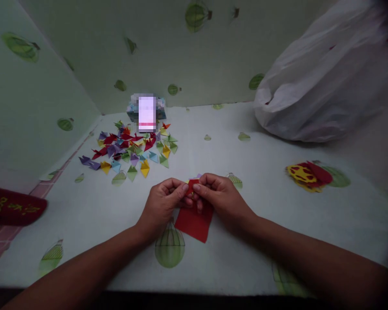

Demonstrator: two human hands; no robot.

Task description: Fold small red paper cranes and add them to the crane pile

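1. While both hands work mid-table, the small red paper piece (191, 186) is held up between them, above the tablecloth (210, 159).
2. Left hand (164, 199): thumb and fingers pinching its left edge. Right hand (225, 197): same pinch on the right edge, thumbtips close together.
3. Step in hand, my read: folding or creasing that piece. Next move calls for thumbs lined up and even pressure along the fold; risk is a skewed crease.
4. Red sheet (195, 224) lies flat just below the fingers; can't tell if it's joined to the held piece.
5. Bits of yellow and lilac paper show behind the hands, mostly hidden.
6. Farther out, to the left: heap of folded colored paper pieces (114, 149), lit screen (147, 114) behind. Right: red and yellow cutouts (305, 174), white plastic bag (310, 94) beyond.
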